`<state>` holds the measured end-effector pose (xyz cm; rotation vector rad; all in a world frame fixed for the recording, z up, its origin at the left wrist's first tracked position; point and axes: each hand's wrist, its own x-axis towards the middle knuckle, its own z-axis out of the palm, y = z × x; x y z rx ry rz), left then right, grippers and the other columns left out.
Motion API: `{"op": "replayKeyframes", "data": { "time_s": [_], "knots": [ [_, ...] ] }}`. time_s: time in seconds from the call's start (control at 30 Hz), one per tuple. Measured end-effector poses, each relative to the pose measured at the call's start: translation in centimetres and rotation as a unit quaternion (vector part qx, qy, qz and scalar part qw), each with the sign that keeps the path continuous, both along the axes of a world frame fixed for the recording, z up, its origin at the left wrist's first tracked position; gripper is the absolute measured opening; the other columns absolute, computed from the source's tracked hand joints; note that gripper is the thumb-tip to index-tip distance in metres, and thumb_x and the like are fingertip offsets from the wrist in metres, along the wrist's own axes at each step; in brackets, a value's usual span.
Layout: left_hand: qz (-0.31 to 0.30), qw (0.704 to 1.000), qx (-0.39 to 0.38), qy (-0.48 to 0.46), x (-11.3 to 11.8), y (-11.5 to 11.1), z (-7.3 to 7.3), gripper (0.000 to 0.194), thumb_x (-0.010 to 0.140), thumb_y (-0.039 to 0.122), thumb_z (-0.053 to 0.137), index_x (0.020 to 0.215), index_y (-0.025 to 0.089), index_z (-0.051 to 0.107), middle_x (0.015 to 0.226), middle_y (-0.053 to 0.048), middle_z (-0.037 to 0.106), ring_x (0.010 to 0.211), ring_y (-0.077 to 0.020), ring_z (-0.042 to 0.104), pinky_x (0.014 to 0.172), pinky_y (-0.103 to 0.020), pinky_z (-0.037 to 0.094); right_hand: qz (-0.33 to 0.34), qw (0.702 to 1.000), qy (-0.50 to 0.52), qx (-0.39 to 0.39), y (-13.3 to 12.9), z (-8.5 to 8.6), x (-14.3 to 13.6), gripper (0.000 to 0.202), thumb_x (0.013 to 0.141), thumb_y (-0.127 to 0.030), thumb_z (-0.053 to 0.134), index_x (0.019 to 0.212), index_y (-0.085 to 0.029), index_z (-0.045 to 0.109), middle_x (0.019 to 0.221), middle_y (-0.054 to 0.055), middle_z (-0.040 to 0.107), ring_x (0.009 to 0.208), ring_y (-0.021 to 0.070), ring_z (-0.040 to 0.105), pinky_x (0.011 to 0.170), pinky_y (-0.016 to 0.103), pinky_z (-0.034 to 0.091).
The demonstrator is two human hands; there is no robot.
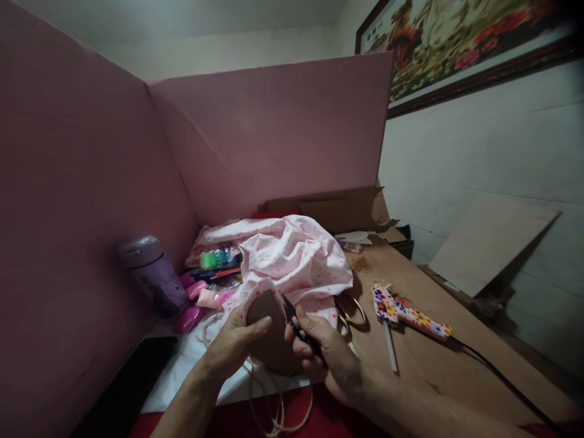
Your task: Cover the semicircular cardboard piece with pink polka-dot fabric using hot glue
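Note:
My left hand grips a rounded piece of brown cardboard, its thumb lying over the front face. Pink dotted fabric runs up to the cardboard's upper edge and spreads in folds behind it. In my right hand is a pair of dark thread snips, fingers wrapped around the body. The blades point up and left, at the fabric along the cardboard's right edge; whether they touch the cloth I cannot tell. Loops of cord hang below the cardboard.
A glue gun with a flowered cover lies at right, its cable trailing off. Gold-handled scissors rest beside the fabric. A purple bottle, pink items and a black flat object are at left. Pink panels stand behind.

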<state>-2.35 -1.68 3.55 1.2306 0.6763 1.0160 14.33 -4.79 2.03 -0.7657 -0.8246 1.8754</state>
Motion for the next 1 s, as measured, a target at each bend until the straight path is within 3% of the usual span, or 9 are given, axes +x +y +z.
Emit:
{"op": "replayKeyframes", "data": {
  "time_s": [0.37, 0.57, 0.83, 1.0],
  "knots": [
    [-0.032, 0.999, -0.017, 0.016, -0.14, -0.01, 0.03, 0.028, 0.073, 0.020, 0.064, 0.101, 0.017, 0.063, 0.085, -0.007, 0.070, 0.074, -0.0186, 0.063, 0.068, -0.027, 0.049, 0.005, 1.000, -0.008, 0.016, 0.08, 0.40, 0.03, 0.046, 0.076, -0.058, 0.052, 0.070, -0.013, 0.055, 0.046, -0.008, 0.034, 0.037, 0.0011, 0.018, 0.039, 0.017, 0.010],
    [-0.012, 1.000, -0.019, -0.019, -0.10, 0.01, 0.07, 0.034, 0.073, 0.019, 0.064, 0.107, 0.021, 0.062, 0.093, -0.006, 0.070, 0.078, -0.0193, 0.064, 0.070, -0.028, 0.050, 0.040, 0.999, -0.027, -0.001, -0.09, 0.54, 0.12, 0.048, 0.077, -0.061, 0.047, 0.073, -0.014, 0.055, 0.046, -0.008, 0.035, 0.035, 0.0010, 0.018, 0.037, 0.018, 0.005],
    [-0.029, 0.999, -0.005, 0.018, -0.05, -0.06, -0.03, 0.030, 0.074, 0.020, 0.063, 0.105, 0.017, 0.062, 0.092, -0.009, 0.070, 0.077, -0.0191, 0.063, 0.070, -0.028, 0.048, 0.031, 0.999, -0.016, 0.005, 0.12, 0.30, 0.26, 0.045, 0.078, -0.059, 0.048, 0.073, -0.014, 0.054, 0.046, -0.008, 0.036, 0.035, 0.0008, 0.017, 0.038, 0.018, 0.007],
    [-0.015, 1.000, 0.000, 0.010, 0.06, -0.09, -0.17, 0.035, 0.073, 0.018, 0.064, 0.107, 0.020, 0.060, 0.098, -0.007, 0.068, 0.082, -0.0192, 0.062, 0.073, -0.029, 0.048, 0.016, 1.000, -0.011, 0.012, 0.16, 0.44, 0.14, 0.045, 0.077, -0.058, 0.050, 0.072, -0.013, 0.054, 0.045, -0.008, 0.037, 0.035, 0.0005, 0.018, 0.038, 0.018, 0.008]
  ]
}}
